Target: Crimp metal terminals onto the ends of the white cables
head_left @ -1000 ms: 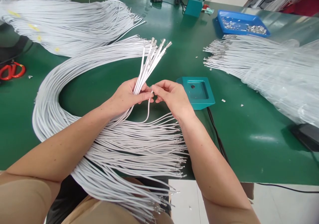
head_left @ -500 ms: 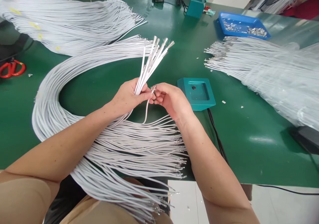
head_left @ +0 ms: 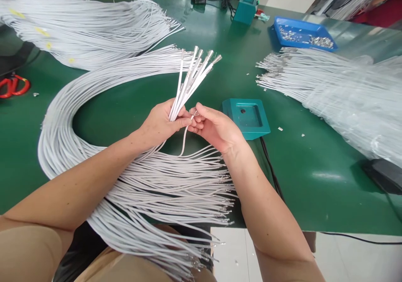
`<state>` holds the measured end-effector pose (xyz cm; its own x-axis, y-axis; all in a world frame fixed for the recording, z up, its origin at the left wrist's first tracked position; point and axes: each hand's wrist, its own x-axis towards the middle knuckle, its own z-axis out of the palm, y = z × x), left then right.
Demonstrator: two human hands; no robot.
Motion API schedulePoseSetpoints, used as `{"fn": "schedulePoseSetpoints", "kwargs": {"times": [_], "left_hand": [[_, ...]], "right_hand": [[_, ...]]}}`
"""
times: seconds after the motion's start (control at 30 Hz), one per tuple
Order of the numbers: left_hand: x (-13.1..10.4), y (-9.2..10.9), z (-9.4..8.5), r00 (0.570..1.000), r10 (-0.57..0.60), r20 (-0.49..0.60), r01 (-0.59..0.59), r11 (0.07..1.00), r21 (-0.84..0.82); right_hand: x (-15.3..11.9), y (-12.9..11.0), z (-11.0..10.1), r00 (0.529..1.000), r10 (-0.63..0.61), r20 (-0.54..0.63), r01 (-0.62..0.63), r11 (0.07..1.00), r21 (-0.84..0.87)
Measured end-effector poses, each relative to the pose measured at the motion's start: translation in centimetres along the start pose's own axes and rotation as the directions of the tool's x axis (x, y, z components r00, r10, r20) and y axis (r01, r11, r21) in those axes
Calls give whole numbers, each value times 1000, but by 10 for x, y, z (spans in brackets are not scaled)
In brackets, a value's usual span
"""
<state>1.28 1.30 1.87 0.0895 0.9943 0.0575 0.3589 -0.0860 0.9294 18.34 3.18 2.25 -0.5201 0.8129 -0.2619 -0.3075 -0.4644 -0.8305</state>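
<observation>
Left hand (head_left: pixel 160 121) clenched round a slim upright bundle of white insulated wires (head_left: pixel 190 81), thumb across the front; bare metal-tipped ends fan up and to the right above the fist. One single white wire (head_left: pixel 184 142) stands apart, curving up from below to the left thumb, its tip between the two hands. Right hand (head_left: pixel 216 125) just beside it, fingers curled, thumb raised near that tip; whether it pinches the wire, cannot tell.

Below and left of the hands: a thick hank of white wires (head_left: pixel 52 123) bent in a U, lower ends spread loose to the right, some past the table's near edge. Table (head_left: pixel 329 148) green, glossy.

Just behind the right hand, a teal box with a recessed top (head_left: pixel 248 119), black cable (head_left: pixel 270 173) running from it toward the near edge.

Farther out: at right, metal-ended white wires partly under clear plastic (head_left: pixel 342 93); beyond them, a blue plastic tray (head_left: pixel 301 22) with small silvery pieces. Upper left, a large heap of white wires (head_left: pixel 94 26) with yellow marks. Far left, red loop handles (head_left: pixel 14 85) of a tool.
</observation>
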Motion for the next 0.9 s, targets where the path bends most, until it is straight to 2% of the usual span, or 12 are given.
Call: {"fn": "schedulePoseSetpoints", "kwargs": {"times": [0.13,0.3,0.43,0.57,0.77,0.9], "left_hand": [[1,2,-1,1000,2,-7,-2,1000,5],[-1,4,0,1000,-23,-1,22,999,-43],[0,0,0,1000,15,21,-12,992,-129],[0,-3,0,997,47,59,-36,983,-181],[-1,-4,-1,996,62,66,-51,986,-156],[-1,-4,0,996,59,66,-51,992,-117]], "right_hand": [[-1,-1,-2,1000,-10,8,10,1000,14],[-3,-3,-2,991,-80,-110,69,992,-103],[-5,-4,2,975,-153,-162,127,979,-157],[-5,-5,4,967,-166,-194,132,976,-175],[-6,-6,6,952,-179,-246,134,973,-188],[-6,-6,5,956,-169,-240,125,975,-185]]}}
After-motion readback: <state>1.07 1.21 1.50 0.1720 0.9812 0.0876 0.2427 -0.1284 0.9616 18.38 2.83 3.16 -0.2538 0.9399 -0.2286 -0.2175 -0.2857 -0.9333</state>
